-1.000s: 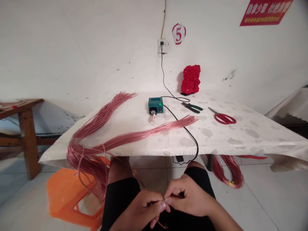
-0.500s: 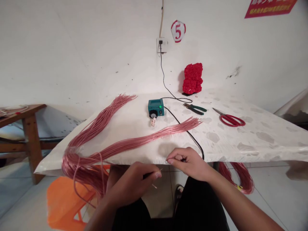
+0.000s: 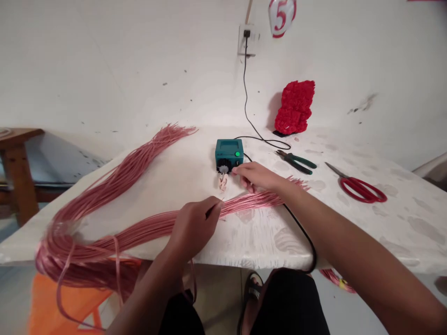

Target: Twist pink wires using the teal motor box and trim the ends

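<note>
The hands have come up over the tabletop [image 3: 258, 246]. The left hand [image 3: 193, 228] pinches a thin wire [image 3: 211, 210] just above the pink wire bundle [image 3: 251, 201], whose strands lie loose and fanned. The right hand [image 3: 258, 177], empty and half-open, reaches beside the black toothed knob [image 3: 224, 165] of the teal box [image 3: 229, 153].
</note>
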The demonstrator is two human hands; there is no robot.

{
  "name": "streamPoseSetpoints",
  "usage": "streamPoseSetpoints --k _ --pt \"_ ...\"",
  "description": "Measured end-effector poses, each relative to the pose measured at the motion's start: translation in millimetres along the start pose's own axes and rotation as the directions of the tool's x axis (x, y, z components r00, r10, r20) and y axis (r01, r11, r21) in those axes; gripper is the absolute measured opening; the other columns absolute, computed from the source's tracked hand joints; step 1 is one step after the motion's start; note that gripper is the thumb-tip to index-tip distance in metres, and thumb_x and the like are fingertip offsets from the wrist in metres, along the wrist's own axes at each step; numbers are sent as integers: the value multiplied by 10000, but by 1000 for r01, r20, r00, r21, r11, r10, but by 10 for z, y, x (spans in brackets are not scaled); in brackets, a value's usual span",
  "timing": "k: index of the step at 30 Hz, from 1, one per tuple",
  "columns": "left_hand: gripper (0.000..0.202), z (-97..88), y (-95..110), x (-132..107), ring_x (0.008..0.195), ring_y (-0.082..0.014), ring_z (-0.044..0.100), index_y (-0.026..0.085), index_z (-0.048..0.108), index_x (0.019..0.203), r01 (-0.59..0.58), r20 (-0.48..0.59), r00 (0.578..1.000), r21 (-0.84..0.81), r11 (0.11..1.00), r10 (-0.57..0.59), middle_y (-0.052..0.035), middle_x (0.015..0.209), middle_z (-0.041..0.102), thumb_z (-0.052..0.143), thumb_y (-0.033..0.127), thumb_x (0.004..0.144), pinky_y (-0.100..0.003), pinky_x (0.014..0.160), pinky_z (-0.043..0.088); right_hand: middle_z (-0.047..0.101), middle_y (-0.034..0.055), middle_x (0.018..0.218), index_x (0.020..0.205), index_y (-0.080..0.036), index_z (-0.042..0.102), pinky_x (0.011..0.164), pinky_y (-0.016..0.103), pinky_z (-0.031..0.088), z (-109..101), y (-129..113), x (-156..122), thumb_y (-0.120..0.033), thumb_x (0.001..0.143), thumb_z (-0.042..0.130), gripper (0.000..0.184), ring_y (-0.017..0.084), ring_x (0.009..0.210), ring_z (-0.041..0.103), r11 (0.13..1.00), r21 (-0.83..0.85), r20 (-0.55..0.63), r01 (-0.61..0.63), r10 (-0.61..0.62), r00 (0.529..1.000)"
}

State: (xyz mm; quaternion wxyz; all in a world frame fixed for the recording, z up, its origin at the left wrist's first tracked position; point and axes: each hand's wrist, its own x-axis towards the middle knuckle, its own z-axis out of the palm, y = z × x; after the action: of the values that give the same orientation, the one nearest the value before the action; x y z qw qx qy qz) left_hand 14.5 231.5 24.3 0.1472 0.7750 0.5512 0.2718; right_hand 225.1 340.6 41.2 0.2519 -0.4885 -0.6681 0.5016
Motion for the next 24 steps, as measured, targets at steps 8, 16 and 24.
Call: streamPoseSetpoints --k 8,16,24 --pt "287 160 -150 167 562 -130 535 182 704 854 77 -144 987 46 996 -70 2 599 604 480 322 967 -244 595 352 597 23 551 718 -146 627 324 209 370 3 86 303 -602 947 529 520 117 401 567 988 60 386 -139 105 916" --pt "285 261 -193 219 504 -115 501 187 720 865 34 -209 978 103 994 -11 8 561 605 489 323 962 -239 559 335 562 -8 576 661 -167 538 367 200 368 -30 166 461 -582 952 545 507 84 422 534 971 169 505 -172 65 861" --pt "263 293 -167 195 492 -105 482 178 709 850 33 -167 986 181 983 -2 18 557 590 504 295 967 -240 552 317 483 -13 446 601 -195 531 280 231 333 133 70 474 -771 816 581 617 100 323 464 975 29 309 -221 202 929"
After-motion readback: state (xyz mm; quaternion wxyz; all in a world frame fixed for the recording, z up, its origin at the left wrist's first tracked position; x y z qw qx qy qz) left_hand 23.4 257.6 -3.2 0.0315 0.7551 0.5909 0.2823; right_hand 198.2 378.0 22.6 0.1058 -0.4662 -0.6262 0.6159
